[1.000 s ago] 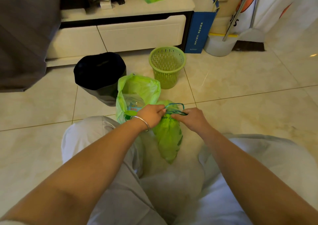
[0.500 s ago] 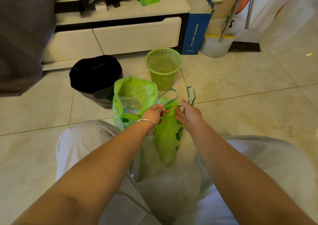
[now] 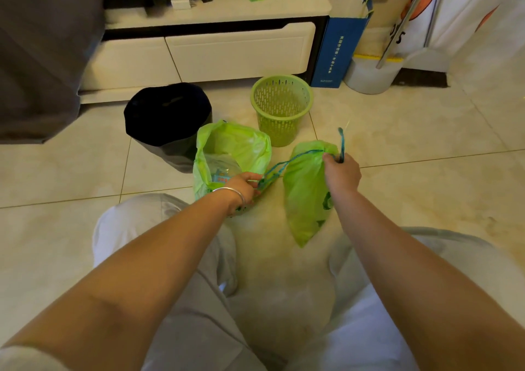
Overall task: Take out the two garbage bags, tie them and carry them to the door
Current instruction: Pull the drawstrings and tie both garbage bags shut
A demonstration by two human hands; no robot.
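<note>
Two green garbage bags are on the tiled floor in front of my knees. The left bag (image 3: 233, 149) stands open with packaging visible inside. The right bag (image 3: 305, 197) has its mouth gathered shut by a blue drawstring (image 3: 287, 164). My right hand (image 3: 341, 173) grips the neck of that bag and one end of the string, which sticks up past my fingers. My left hand (image 3: 244, 187), with a silver bangle on the wrist, pinches the other end of the string, stretched taut between the hands.
A black-lined bin (image 3: 167, 120) and an empty green mesh basket (image 3: 281, 106) stand just behind the bags. Beyond them are a white low cabinet (image 3: 235, 52), a blue paper bag (image 3: 341, 41) and a white bucket (image 3: 372, 75) holding a mop handle. Grey fabric hangs at far left.
My hands have pulled apart, stretching the blue drawstring tight. The right hand moved rightward with the gathered bag, which now hangs away from the open bag.
</note>
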